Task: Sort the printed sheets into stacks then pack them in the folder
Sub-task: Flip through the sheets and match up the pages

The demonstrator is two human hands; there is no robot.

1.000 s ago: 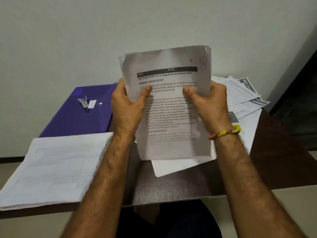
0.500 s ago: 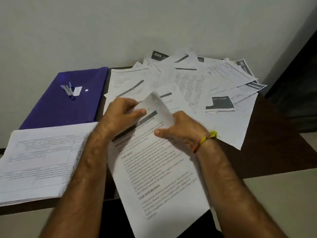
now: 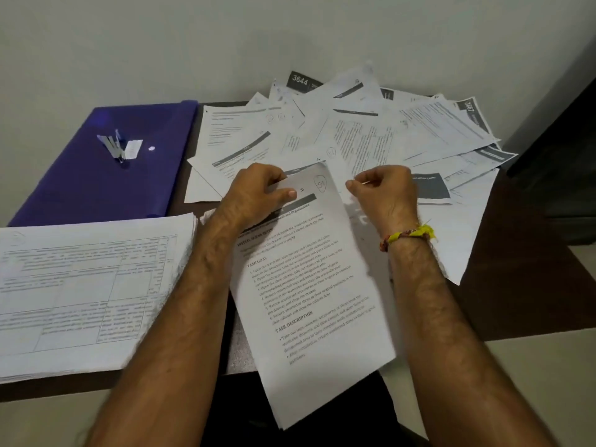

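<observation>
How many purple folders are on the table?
1. The purple folder lies closed at the table's back left corner, behind the neat paper stack. Another could hide under the loose sheets.

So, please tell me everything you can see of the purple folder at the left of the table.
The purple folder looks like thin plastic, flat and closed, lying at the back left of the dark table against the wall. A small white snap button shows on its top. A stapler and a small white slip of paper lie on it. Its near edge goes under the neat stack of sheets. Neither of the hands touches it.
</observation>
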